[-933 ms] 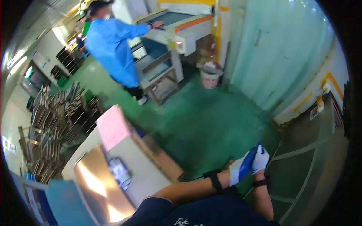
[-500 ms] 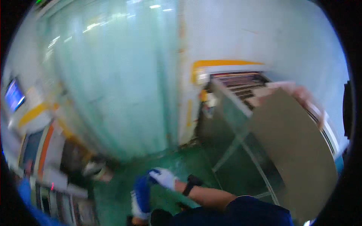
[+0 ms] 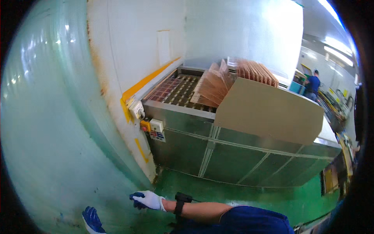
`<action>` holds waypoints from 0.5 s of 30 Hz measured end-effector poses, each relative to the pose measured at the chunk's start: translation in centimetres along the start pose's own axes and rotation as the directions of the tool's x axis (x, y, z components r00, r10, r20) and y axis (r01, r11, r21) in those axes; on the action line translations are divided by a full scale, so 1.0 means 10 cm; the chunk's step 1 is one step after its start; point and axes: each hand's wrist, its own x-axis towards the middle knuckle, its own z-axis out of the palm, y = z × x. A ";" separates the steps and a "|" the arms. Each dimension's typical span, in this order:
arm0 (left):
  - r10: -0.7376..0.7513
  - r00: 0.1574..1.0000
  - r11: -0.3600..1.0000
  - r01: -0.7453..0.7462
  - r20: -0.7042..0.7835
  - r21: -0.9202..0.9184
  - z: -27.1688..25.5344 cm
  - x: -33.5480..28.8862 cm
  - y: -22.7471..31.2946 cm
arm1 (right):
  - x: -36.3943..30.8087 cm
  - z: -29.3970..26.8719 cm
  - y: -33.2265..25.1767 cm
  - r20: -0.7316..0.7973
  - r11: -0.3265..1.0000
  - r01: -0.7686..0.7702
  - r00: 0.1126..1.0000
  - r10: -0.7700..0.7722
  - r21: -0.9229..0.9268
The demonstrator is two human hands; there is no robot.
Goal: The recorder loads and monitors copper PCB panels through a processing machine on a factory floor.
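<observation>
My left hand (image 3: 93, 220), in a white glove with a blue coating, is at the bottom left in front of the translucent curtain (image 3: 50, 136). Its fingers stretch upward and hold nothing that I can see. To its right, my right hand (image 3: 147, 200) wears the same kind of glove. Its fingers are curled in, with nothing visible in them. A black strap with a small device (image 3: 181, 202) sits round my right wrist. Both hands are apart from the curtain's edge and from the metal-sided conveyor machine (image 3: 179, 152) beyond.
Several copper-coloured sheets (image 3: 255, 72) stand on edge on the machine, and others (image 3: 212, 87) lean over its rollers (image 3: 181, 91). A large tan board (image 3: 269, 111) covers part of its side. A control box (image 3: 156, 125) hangs at its left corner. Another person (image 3: 313, 84) stands far right.
My view has swung right, bringing the machine to the centre and the other person into sight. My hands were close together or touching; now they are apart.
</observation>
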 end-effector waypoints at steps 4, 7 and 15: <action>0.337 0.836 0.493 -0.548 0.433 0.676 -0.60 0.94 0.09 | 0.62 0.31 -0.19 0.056 0.999 0.049 0.997 -0.049 -0.001; -0.017 0.968 0.998 0.001 -0.251 -0.064 -0.14 1.09 0.37 | 1.20 0.50 -0.21 0.136 0.996 0.068 0.989 -0.060 -0.055; 0.473 0.879 0.529 -0.339 0.062 0.778 -0.74 1.82 0.29 | 2.55 1.26 -0.46 0.429 0.829 0.318 0.897 -0.106 -0.460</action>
